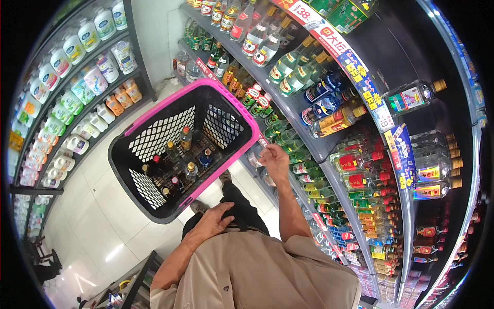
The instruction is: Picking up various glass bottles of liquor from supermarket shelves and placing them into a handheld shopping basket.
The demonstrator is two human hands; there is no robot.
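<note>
My left hand [216, 221] rests against the top of my dark trousers, its fingers apart and nothing in it. Beside the lower shelf's edge is my right hand [276, 162], with curled fingers; whether they pinch anything is hard to see. Ahead of my feet stands a black shopping basket [119, 170] with a pink rim. Several bottles stand upright inside it, among them an orange-capped bottle [186, 138], a clear gold-capped bottle [191, 171] and a blue bottle [205, 158]. Large clear jars [254, 154] sit on the bottom shelf next to my right hand.
To the right, curved-looking shelves [308, 150] carry rows of glass liquor bottles [266, 50], with price strips [332, 38] along an edge. Another shelf unit [104, 46] on the left holds plastic pump bottles [74, 48]. Pale floor tiles [104, 208] lie between. A black rack [141, 278] is behind my left arm.
</note>
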